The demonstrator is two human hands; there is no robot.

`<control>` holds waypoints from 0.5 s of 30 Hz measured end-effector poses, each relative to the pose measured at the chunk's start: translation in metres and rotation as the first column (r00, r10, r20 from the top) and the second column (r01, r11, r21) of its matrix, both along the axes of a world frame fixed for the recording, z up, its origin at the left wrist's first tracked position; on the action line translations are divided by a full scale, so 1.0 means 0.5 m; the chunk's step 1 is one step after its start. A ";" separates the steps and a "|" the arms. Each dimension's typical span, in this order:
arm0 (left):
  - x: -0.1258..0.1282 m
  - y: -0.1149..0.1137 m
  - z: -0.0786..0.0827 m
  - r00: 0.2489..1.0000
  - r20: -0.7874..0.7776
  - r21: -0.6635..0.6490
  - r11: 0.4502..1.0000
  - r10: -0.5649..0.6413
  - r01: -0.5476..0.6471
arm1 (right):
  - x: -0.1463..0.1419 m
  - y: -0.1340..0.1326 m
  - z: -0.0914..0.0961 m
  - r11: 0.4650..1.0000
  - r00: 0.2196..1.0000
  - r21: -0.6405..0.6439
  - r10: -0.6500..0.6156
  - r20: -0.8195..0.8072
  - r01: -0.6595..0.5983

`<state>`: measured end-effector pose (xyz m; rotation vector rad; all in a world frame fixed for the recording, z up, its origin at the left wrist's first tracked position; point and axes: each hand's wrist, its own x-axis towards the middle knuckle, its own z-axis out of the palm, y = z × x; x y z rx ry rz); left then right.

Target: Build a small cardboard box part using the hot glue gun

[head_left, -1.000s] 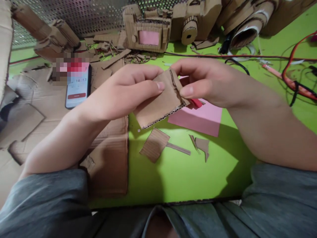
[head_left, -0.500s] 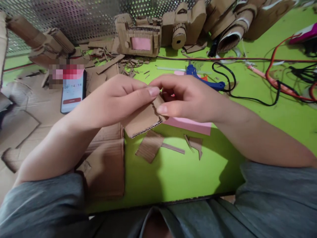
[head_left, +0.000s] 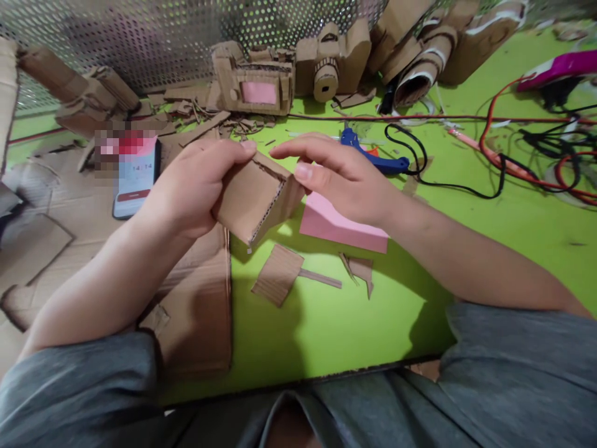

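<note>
A green tabletop [head_left: 354, 330] fills my view, with a perforated metal sheet [head_left: 140, 37] standing along its far edge. The thing I'm watching is a folded piece of brown corrugated cardboard [head_left: 259, 202], held up off the table just left of centre. Its fold forms an angle, and its exposed fluted edge runs on a slant from far right to near left. The left hand [head_left: 191, 193] has the closer hold and is clenched around the piece, with its fingers [head_left: 233, 155] curled over the far edge and the cardboard lying to their right. The right hand [head_left: 342, 180] is open, its fingers [head_left: 303, 146] stretched leftward just beside the piece's right corner, and I can't see them gripping it. Under the piece, a small square of brown cardboard with a thin strip [head_left: 277, 274] lies flat on the green, with jagged cardboard scraps [head_left: 359, 267] to its right and a pink paper sheet [head_left: 340, 227] farther off. Beyond the hands lies a blue hot glue gun [head_left: 368, 155], a smartphone [head_left: 135, 186] sits far left, and a cardboard camera model [head_left: 252, 84] stands at the back.
</note>
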<state>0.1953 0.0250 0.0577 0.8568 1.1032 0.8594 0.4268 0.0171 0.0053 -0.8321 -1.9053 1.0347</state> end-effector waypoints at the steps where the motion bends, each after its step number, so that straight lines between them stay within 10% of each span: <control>1: 0.003 0.000 0.001 0.999 -0.009 0.011 0.999 0.052 -0.052 | 0.004 0.001 -0.004 1.000 1.000 -0.002 -0.009 -0.019 0.009; 6: 0.025 -0.021 0.019 0.993 -0.006 -0.124 0.985 0.118 -0.118 | 0.018 -0.005 -0.019 1.000 1.000 -0.003 0.025 -0.012 -0.025; 15: 0.006 -0.044 0.009 0.986 0.026 -0.131 0.978 -0.163 0.165 | 0.036 -0.012 -0.013 0.990 0.984 0.124 0.038 0.174 -0.060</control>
